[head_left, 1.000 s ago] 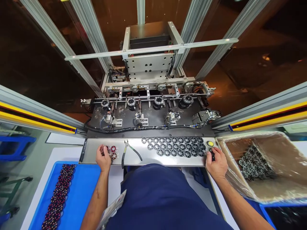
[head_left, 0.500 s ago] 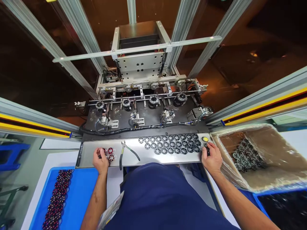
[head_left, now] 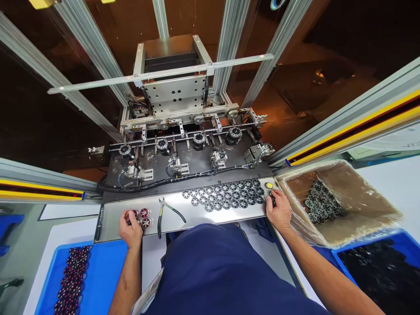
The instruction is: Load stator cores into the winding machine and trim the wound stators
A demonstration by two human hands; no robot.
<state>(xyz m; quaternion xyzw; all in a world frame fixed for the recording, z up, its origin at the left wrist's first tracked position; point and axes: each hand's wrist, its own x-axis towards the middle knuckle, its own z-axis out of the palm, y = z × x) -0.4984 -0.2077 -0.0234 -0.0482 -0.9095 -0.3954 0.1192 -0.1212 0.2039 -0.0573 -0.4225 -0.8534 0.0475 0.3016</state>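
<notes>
Wore a navy shirt (head_left: 210, 271) and set both hands to a narrow steel worktop (head_left: 197, 217) before a framed machine (head_left: 177, 98). Rested the left hand (head_left: 131, 229) near the worktop's left end, fingers curled partway inward at a small cluster of red-centred discs (head_left: 144, 213); could not tell, behind those fingers, whether gripping one or only touching. Bent the right hand (head_left: 278, 210) around a black knob (head_left: 272, 198) at the opposite end, just beside a yellow button (head_left: 269, 185), thumb and fingers half closed; could not tell whether pressing, gripping or merely touching. Had pliers (head_left: 161, 211) lying between the hands, near the red-centred discs, tips toward the machine, handles spread. Had rows of black-and-silver discs (head_left: 226, 195) laid out farther right, ending just short of the right hand. Faced four round fixtures (head_left: 198, 139) lined up on the machine's dark bed (head_left: 201, 159), behind a black cable (head_left: 183, 176). Had a blue tray (head_left: 105, 267) of overlapping dark-red discs (head_left: 71, 280) at lower left, a plastic-lined box (head_left: 364, 205) of silvery rings (head_left: 323, 202) at right, and a blue bin (head_left: 402, 239) of black parts (head_left: 380, 264) beside that box.
</notes>
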